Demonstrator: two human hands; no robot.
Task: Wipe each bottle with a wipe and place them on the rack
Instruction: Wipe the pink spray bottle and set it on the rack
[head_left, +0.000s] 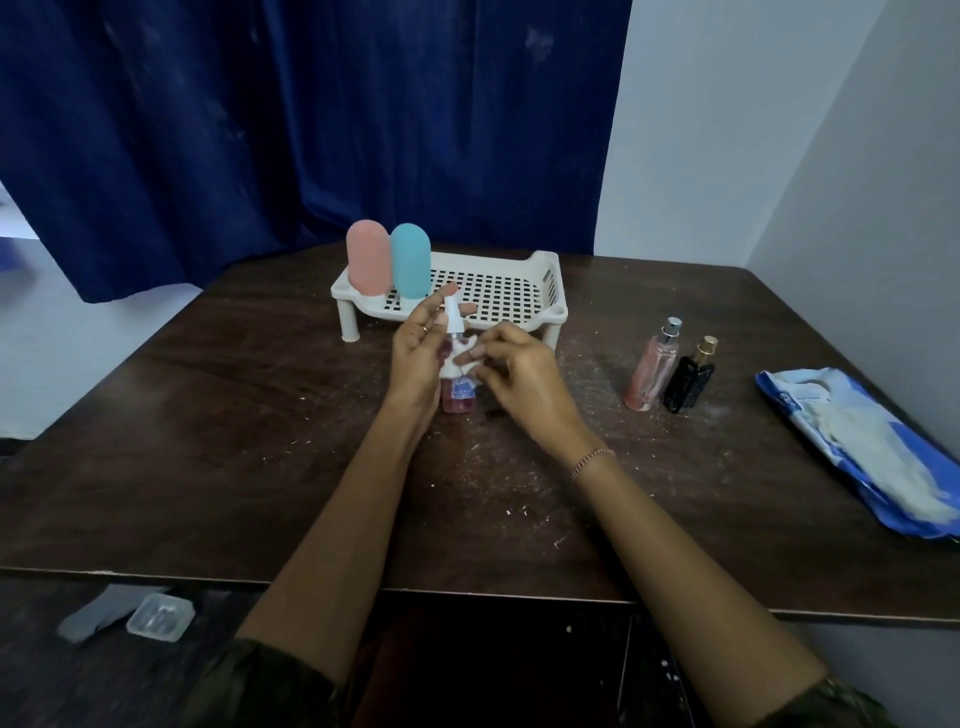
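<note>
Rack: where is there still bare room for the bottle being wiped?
The white rack is crowded only at its left end, where the pink bottle and blue bottle stand. Its perforated grid from the blue bottle to the right rim is bare, with open access from the front.

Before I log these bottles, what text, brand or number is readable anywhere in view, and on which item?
None can be quoted.
Spray bottle in the left hand: blue label with print, too blurred to read.
Wipes pack: white marks on its blue end, too small to read.
Pink perfume bottle, black perfume bottle, pink bottle, blue bottle: no text visible.
</note>
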